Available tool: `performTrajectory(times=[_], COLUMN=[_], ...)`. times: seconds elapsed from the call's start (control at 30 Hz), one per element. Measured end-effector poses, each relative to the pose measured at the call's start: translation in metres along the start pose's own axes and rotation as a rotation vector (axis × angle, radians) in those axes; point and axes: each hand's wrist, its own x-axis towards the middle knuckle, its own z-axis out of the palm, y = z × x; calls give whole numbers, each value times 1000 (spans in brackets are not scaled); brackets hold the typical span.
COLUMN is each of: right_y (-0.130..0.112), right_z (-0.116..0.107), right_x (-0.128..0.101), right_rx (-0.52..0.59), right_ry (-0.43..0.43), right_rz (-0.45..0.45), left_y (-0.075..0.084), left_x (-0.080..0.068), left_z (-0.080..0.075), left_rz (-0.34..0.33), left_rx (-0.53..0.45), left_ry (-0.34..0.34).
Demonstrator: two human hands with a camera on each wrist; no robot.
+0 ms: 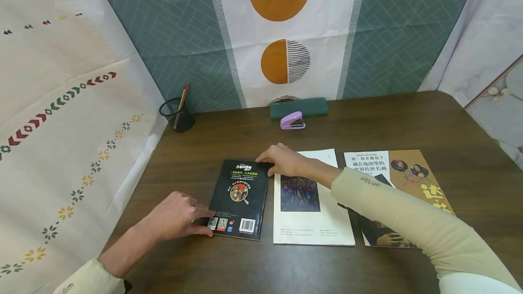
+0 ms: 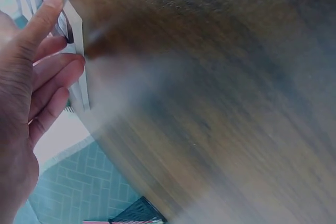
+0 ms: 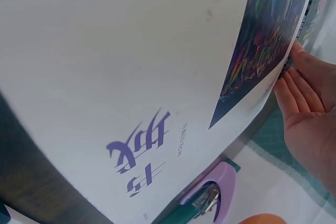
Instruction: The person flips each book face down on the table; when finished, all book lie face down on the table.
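A dark-covered book (image 1: 234, 194) with a barcode lies face up on the table. At its lower left corner is my left hand (image 1: 180, 217), index finger and thumb extended and touching the corner. My right hand (image 1: 282, 160) reaches across to the opposite, upper right corner, with fingertips at the top edge and thumb at the side. In the left wrist view, the thumb (image 2: 44, 17) lies against the book's edge and the other fingers bend loosely. Beneath the right forearm lies a white booklet (image 1: 314, 228) with a dark picture; its purple lettering shows in the right wrist view.
Right of the booklet, a brown-and-white art book (image 1: 408, 176) is partly covered by my right sleeve. A purple stapler (image 1: 292, 121) stands before a green case (image 1: 310, 107) at the back. A black mesh cup (image 1: 184, 121) with pencils stands at the back left corner.
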Motion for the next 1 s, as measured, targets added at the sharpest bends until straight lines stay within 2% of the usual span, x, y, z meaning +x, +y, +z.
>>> performTrajectory(times=[0.27, 0.7, 0.87, 1.0], right_y=[0, 0, -1, -2], right_z=[2, 5, 5, 3], right_x=[1, 2, 0, -1], right_rx=[21, 38, 50, 38], right_ry=[-3, -3, -1, -7], right_rz=[3, 13, 22, 23], left_y=[4, 8, 7, 4], left_x=[-6, -9, -13, -17], left_z=[4, 9, 12, 14], left_rz=[-6, 2, -55, -131], left_rx=[-21, -29, -106, -203], left_ry=[79, 141, 160, 166])
